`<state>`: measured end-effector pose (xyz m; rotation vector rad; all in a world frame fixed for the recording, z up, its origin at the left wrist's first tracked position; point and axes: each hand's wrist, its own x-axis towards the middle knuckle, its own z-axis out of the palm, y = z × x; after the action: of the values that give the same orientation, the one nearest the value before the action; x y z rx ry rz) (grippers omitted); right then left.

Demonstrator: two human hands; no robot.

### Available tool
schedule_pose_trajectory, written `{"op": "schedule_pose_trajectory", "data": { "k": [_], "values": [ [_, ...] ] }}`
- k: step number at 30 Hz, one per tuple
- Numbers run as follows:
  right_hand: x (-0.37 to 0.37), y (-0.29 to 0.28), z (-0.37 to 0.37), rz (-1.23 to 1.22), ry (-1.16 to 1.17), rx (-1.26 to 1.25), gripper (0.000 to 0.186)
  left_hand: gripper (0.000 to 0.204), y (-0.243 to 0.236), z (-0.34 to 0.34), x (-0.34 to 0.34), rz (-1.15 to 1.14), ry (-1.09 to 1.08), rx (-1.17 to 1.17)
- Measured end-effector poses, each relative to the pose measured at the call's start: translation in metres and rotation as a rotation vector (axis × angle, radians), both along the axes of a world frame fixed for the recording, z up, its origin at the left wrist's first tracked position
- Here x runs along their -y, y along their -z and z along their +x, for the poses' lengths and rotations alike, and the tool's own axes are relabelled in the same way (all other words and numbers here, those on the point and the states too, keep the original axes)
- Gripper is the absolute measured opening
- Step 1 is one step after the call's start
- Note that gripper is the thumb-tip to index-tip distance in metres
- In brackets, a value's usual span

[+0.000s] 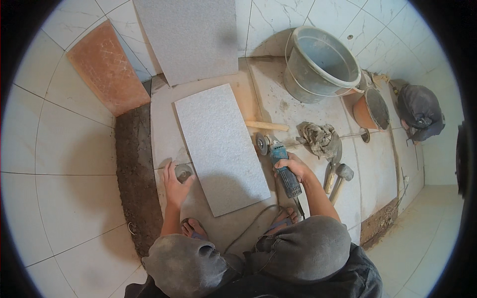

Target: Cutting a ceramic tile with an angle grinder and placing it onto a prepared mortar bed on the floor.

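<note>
My right hand point(294, 168) is wrapped round the body of a blue-and-black angle grinder point(287, 180). Its disc point(262, 143) faces the right long edge of a light grey rectangular tile point(221, 149), and a cord runs from its rear end toward my feet. On the other side of the tile, my left hand point(177, 187) has its thumb and fingers curved round a small grey round disc point(183, 172), low by the floor. The tile lies at a slant between my hands, its near end in front of my feet.
Beyond the tile, a larger grey slab point(191, 39) and a reddish tile point(107, 69) lean on the wall. A big bucket point(318, 69), an orange pail point(365, 111), a crumpled cloth point(320, 140), a trowel point(331, 174) and a mallet point(343, 174) stand or lie at right. A dirt trench point(134, 169) runs at left.
</note>
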<state>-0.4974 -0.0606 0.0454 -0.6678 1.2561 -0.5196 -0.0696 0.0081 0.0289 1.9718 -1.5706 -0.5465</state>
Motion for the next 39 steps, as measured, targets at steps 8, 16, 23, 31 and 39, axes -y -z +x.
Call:
{"op": "schedule_pose_trajectory", "data": {
  "k": [8, 16, 23, 31, 39],
  "values": [
    [-0.002, -0.015, 0.014, -0.022, -0.014, -0.033, 0.055, 0.123, 0.016, -0.037, -0.033, 0.206, 0.390, 0.144],
    [0.002, -0.011, 0.011, -0.035, -0.058, -0.062, 0.059, 0.127, 0.029, -0.038, -0.035, 0.208, 0.424, 0.114],
    [0.001, -0.018, 0.017, -0.063, -0.075, -0.114, 0.067, 0.126, 0.031, -0.037, -0.037, 0.195, 0.415, 0.092],
    [0.001, -0.011, 0.015, -0.080, -0.087, -0.120, 0.069, 0.124, 0.033, -0.037, -0.038, 0.190, 0.417, 0.090],
    [0.002, -0.018, 0.016, -0.063, -0.083, -0.099, 0.074, 0.124, 0.032, -0.039, -0.038, 0.196, 0.409, 0.079]
  ]
}}
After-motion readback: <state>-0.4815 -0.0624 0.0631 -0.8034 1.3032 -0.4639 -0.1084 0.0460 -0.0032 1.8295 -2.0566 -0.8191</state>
